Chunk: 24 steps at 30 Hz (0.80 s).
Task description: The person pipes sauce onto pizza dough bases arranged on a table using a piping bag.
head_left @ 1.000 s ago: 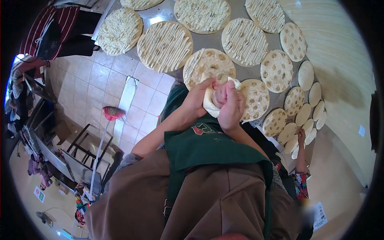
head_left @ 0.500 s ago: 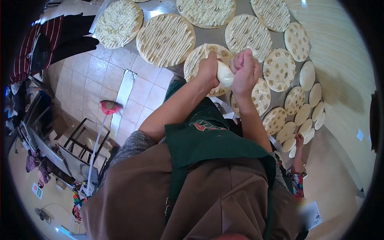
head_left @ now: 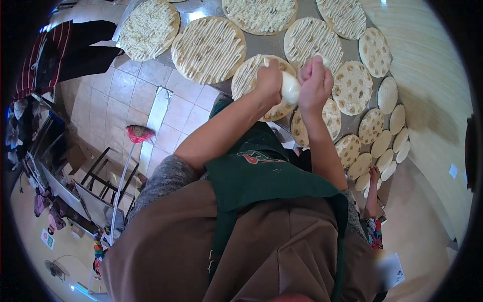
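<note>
A plump white piping bag (head_left: 290,89) is squeezed between my two hands, above a round flat dough base (head_left: 274,114). My left hand (head_left: 269,81) is closed round the end of the bag on the left. On the other end, my right hand (head_left: 316,84) is closed too, its fingers curled. White cream stripes lie on the left part of the base beneath; dimples show elsewhere on it. The bag's tip is hidden by my hands. Just beyond stands a base fully striped with cream (head_left: 313,44).
Several dough bases, some dimpled (head_left: 352,88), some plain, cover the metal table (head_left: 201,7); two at the back carry shredded topping (head_left: 149,29). A co-worker's hand (head_left: 374,173) reaches over the small bases. A person in a striped apron (head_left: 31,70) stands left, near a broom (head_left: 139,133).
Both my hands and the piping bag have shifted slightly right across the base. The co-worker's hand has moved a little left over the small bases, and the person at left has shifted their legs.
</note>
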Each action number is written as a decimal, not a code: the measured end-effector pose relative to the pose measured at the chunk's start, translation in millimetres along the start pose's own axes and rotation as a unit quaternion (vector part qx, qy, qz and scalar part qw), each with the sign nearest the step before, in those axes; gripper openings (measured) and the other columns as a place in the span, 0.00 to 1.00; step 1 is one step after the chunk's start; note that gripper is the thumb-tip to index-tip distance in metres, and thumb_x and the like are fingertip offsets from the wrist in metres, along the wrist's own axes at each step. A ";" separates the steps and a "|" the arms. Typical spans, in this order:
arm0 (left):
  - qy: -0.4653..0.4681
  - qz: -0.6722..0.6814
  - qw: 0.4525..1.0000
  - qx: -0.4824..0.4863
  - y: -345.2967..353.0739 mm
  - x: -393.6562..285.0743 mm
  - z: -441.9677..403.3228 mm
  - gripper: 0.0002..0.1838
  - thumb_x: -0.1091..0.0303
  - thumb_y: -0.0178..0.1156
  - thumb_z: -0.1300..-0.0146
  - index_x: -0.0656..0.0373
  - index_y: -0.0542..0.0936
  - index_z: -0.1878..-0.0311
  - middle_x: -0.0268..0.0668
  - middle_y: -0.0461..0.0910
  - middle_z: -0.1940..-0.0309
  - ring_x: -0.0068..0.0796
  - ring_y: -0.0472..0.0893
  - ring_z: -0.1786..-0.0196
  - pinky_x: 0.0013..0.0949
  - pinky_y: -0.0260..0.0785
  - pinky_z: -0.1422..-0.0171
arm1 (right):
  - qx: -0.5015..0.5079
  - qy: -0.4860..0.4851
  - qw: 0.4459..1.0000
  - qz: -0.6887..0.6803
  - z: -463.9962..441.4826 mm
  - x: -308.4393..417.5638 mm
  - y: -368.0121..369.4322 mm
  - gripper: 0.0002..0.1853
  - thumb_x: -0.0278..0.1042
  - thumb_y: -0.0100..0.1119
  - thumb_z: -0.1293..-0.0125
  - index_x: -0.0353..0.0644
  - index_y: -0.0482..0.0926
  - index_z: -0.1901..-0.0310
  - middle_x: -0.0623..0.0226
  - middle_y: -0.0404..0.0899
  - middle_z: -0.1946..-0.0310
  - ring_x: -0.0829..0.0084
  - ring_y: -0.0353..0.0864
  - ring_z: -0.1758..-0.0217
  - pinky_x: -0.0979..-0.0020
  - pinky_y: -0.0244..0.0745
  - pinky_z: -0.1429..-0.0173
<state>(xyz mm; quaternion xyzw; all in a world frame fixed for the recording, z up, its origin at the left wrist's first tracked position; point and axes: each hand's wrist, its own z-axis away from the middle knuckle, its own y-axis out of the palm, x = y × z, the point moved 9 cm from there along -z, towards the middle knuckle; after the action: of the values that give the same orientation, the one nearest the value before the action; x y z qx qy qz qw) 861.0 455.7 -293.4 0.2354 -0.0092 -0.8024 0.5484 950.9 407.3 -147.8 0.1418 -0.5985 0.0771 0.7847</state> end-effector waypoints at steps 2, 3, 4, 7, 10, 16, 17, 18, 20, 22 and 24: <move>-0.018 -0.029 0.999 -0.006 4.2 -8.8 13.7 0.22 0.58 0.47 0.38 0.75 0.69 0.58 0.47 0.74 0.71 0.36 0.76 0.74 0.40 0.68 0.72 | -0.004 -0.003 1.000 0.027 0.0 1.7 -2.7 0.20 0.38 0.40 0.30 0.45 0.58 0.82 0.77 0.54 0.86 0.85 0.49 0.84 0.77 0.43 0.80; -0.027 -0.045 0.998 -0.020 -5.0 -10.0 33.4 0.21 0.59 0.47 0.38 0.74 0.69 0.57 0.46 0.74 0.71 0.36 0.76 0.74 0.39 0.68 0.71 | -0.004 0.014 0.999 0.040 9.6 -5.2 -4.0 0.20 0.38 0.40 0.29 0.45 0.58 0.82 0.77 0.54 0.86 0.85 0.49 0.84 0.78 0.43 0.80; -0.037 -0.062 0.997 -0.035 -16.6 -8.4 52.1 0.21 0.59 0.46 0.37 0.74 0.69 0.57 0.46 0.74 0.71 0.35 0.76 0.74 0.39 0.69 0.71 | -0.005 0.031 0.998 0.052 24.8 -16.2 -5.9 0.21 0.38 0.40 0.29 0.45 0.58 0.82 0.78 0.54 0.86 0.85 0.49 0.84 0.78 0.43 0.80; -0.056 -0.008 0.997 -0.042 -64.9 31.2 81.1 0.18 0.63 0.44 0.37 0.72 0.71 0.56 0.46 0.76 0.67 0.38 0.80 0.68 0.40 0.73 0.67 | 0.011 0.138 0.989 0.051 80.4 -53.1 -8.2 0.21 0.40 0.39 0.29 0.46 0.58 0.82 0.78 0.53 0.86 0.85 0.49 0.85 0.78 0.43 0.81; 0.029 -0.147 0.989 -0.011 -75.9 25.7 86.9 0.18 0.60 0.45 0.38 0.69 0.73 0.60 0.47 0.77 0.70 0.37 0.80 0.70 0.40 0.71 0.68 | 0.079 0.154 0.984 -0.031 100.4 -60.7 4.0 0.21 0.40 0.39 0.28 0.46 0.58 0.82 0.79 0.52 0.87 0.85 0.49 0.85 0.78 0.43 0.81; -0.015 -0.035 0.999 -0.013 -0.1 4.7 24.3 0.22 0.58 0.47 0.39 0.73 0.69 0.55 0.49 0.74 0.69 0.39 0.77 0.74 0.43 0.68 0.74 | -0.016 0.021 0.999 0.029 12.8 -13.0 -15.1 0.21 0.38 0.39 0.29 0.46 0.58 0.82 0.79 0.52 0.87 0.85 0.49 0.85 0.78 0.43 0.80; -0.013 -0.033 0.999 -0.005 5.7 6.9 16.9 0.22 0.58 0.47 0.39 0.73 0.68 0.55 0.49 0.74 0.70 0.38 0.77 0.74 0.43 0.68 0.75 | -0.014 0.003 0.999 0.032 2.1 -9.7 -18.3 0.20 0.38 0.40 0.29 0.46 0.58 0.82 0.79 0.52 0.87 0.85 0.49 0.85 0.78 0.43 0.80; -0.011 -0.031 0.999 0.003 9.5 9.5 10.9 0.23 0.58 0.46 0.38 0.73 0.68 0.55 0.49 0.73 0.70 0.38 0.76 0.74 0.43 0.67 0.75 | -0.012 -0.016 0.999 0.034 -2.3 -6.4 -19.6 0.20 0.38 0.40 0.29 0.46 0.58 0.82 0.79 0.52 0.87 0.85 0.49 0.84 0.78 0.44 0.80; -0.019 -0.066 0.998 -0.007 -1.0 16.7 14.5 0.23 0.56 0.46 0.37 0.73 0.69 0.55 0.48 0.74 0.71 0.37 0.76 0.74 0.42 0.68 0.74 | -0.017 0.032 0.999 0.032 12.7 -18.1 -21.2 0.21 0.38 0.40 0.29 0.46 0.58 0.82 0.78 0.53 0.87 0.85 0.49 0.84 0.78 0.44 0.80; -0.018 -0.067 0.997 -0.029 -31.2 28.8 40.5 0.22 0.57 0.44 0.36 0.72 0.70 0.56 0.47 0.75 0.71 0.37 0.77 0.73 0.40 0.70 0.71 | -0.026 0.086 0.993 0.073 43.5 -39.2 -25.8 0.21 0.39 0.40 0.29 0.46 0.58 0.82 0.78 0.53 0.87 0.85 0.49 0.84 0.78 0.44 0.79; -0.048 -0.099 0.994 -0.023 -61.5 40.0 74.8 0.20 0.59 0.44 0.37 0.71 0.72 0.58 0.48 0.77 0.68 0.38 0.80 0.69 0.40 0.71 0.67 | 0.001 0.134 0.988 0.079 86.0 -57.0 -22.7 0.21 0.40 0.40 0.29 0.46 0.58 0.82 0.79 0.54 0.87 0.85 0.50 0.84 0.78 0.45 0.79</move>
<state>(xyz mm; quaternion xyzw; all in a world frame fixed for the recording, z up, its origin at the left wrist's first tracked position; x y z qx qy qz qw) 766.7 426.6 -258.4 0.1840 0.0067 -0.8632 0.4702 863.2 361.4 -184.6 0.0834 -0.4974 0.1581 0.8489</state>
